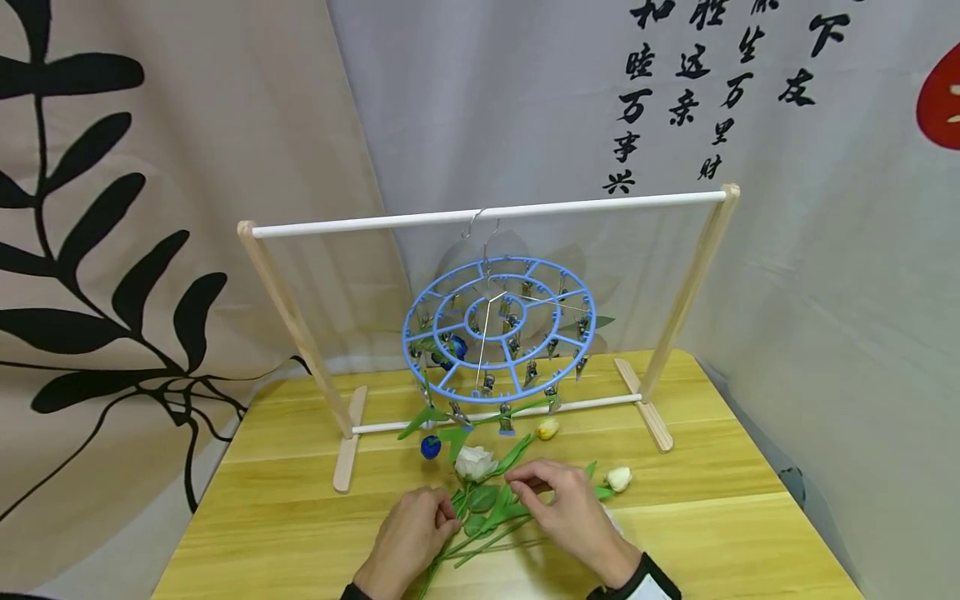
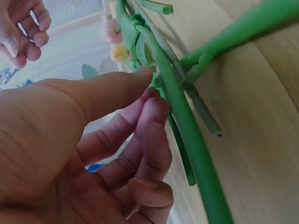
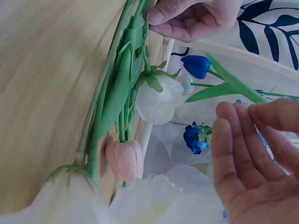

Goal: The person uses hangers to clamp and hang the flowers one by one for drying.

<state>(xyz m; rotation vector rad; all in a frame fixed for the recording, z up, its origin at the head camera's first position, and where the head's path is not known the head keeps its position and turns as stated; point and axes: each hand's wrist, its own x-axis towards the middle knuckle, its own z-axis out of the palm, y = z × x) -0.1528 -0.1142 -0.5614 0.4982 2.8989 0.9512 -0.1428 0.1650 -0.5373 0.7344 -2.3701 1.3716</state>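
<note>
Blue clip hanger (image 1: pixel 499 328) carries few flowers; most stems (image 1: pixel 480 533) remain on tabletop (image 1: pixel 300 517). Left hand (image 1: pixel 411 533) pinches a stem; right hand (image 1: pixel 572 515) open, fingers relaxed.

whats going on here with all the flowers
A person is sorting a bunch of artificial flowers lying on a wooden table. The left hand pinches a green stem, while the right hand reaches over the leaves with nothing visibly held. Behind, a blue clip hanger hangs from a rack, some flowers clipped to it.
</note>
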